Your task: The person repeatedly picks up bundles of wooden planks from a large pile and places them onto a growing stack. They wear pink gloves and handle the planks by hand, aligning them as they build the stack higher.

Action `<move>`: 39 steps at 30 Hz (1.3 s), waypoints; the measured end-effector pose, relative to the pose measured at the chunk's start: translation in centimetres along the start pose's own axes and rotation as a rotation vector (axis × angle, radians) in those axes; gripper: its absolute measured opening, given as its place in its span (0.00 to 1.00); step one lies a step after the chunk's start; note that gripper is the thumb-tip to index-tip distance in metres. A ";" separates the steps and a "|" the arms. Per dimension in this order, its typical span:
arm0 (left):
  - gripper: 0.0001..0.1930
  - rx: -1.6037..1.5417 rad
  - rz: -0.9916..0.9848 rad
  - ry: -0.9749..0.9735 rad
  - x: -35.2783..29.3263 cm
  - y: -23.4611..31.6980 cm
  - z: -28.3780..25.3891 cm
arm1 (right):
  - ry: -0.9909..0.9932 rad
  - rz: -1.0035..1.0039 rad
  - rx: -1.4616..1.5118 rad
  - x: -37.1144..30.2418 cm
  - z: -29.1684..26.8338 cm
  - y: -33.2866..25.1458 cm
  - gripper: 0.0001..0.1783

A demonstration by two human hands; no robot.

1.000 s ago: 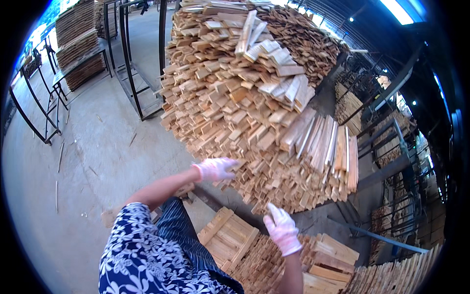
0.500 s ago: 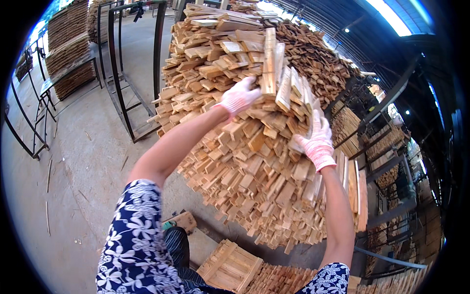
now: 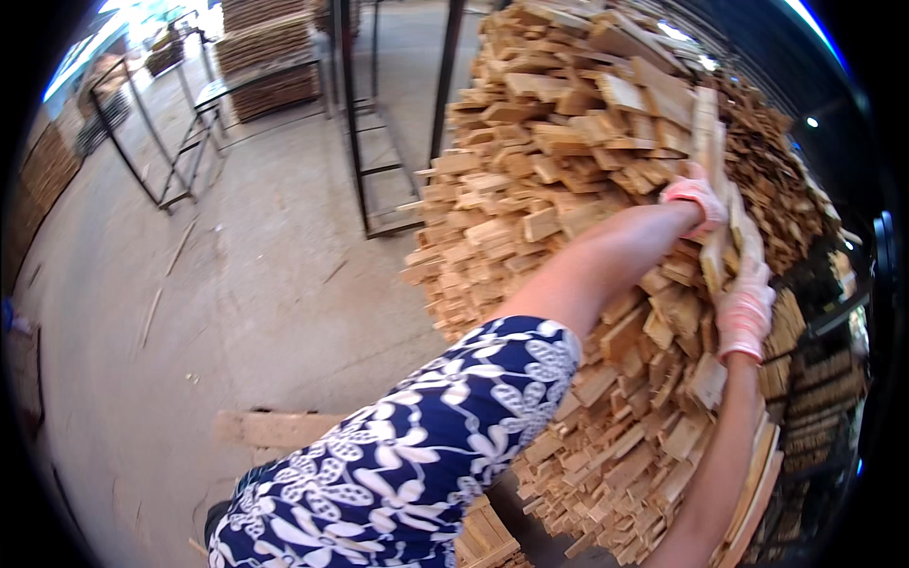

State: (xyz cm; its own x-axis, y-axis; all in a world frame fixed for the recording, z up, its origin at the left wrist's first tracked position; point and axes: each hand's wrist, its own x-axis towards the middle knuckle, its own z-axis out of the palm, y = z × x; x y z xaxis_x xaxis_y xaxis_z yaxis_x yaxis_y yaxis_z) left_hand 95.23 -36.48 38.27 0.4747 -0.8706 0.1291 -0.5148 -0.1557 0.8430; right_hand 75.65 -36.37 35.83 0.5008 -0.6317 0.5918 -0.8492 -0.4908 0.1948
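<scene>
A tall heap of short wooden boards (image 3: 530, 180) rises in front of me, with many cut ends facing my way. On its upper right, several boards (image 3: 705, 128) stand on edge in a narrow bundle. My left hand (image 3: 698, 197), in a white and pink knit glove, presses against the left side of that bundle, its fingers partly hidden. At the bundle's lower right, my right hand (image 3: 745, 308), in a matching glove, closes round the boards from the other side. The boards sit between both hands.
Black metal frames (image 3: 393, 170) stand on the concrete floor (image 3: 275, 256) to the left of the heap. Farther back, stacked boards (image 3: 270, 62) rest by a low table. A wooden plank (image 3: 275, 428) lies near my left side. Darker wood pieces (image 3: 776, 170) are piled behind.
My view has swung left and closer, so the heap sits farther right. My left hand has gone from open beside the standing boards to pressing on them; my right hand remains at their other side.
</scene>
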 end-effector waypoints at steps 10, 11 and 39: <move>0.44 0.062 0.100 -0.161 2.0 -1.0 -0.9 | -0.057 -0.008 0.027 1.2 -1.3 -1.4 0.55; 0.42 0.153 0.125 -0.245 3.1 -1.6 -1.9 | -0.078 -0.001 0.070 1.2 -1.8 -2.9 0.54; 0.52 0.248 0.214 -0.365 -14.8 -0.5 -9.9 | -0.045 -0.227 -0.294 -11.8 -10.9 -6.4 0.37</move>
State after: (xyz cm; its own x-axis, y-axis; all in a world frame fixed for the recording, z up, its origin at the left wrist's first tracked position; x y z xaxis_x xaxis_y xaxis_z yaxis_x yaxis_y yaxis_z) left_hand 95.51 -18.94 41.08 0.0811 -0.9951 0.0566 -0.7491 -0.0234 0.6621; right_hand 73.41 -19.24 36.15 0.6830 -0.5554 0.4744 -0.7244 -0.4320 0.5372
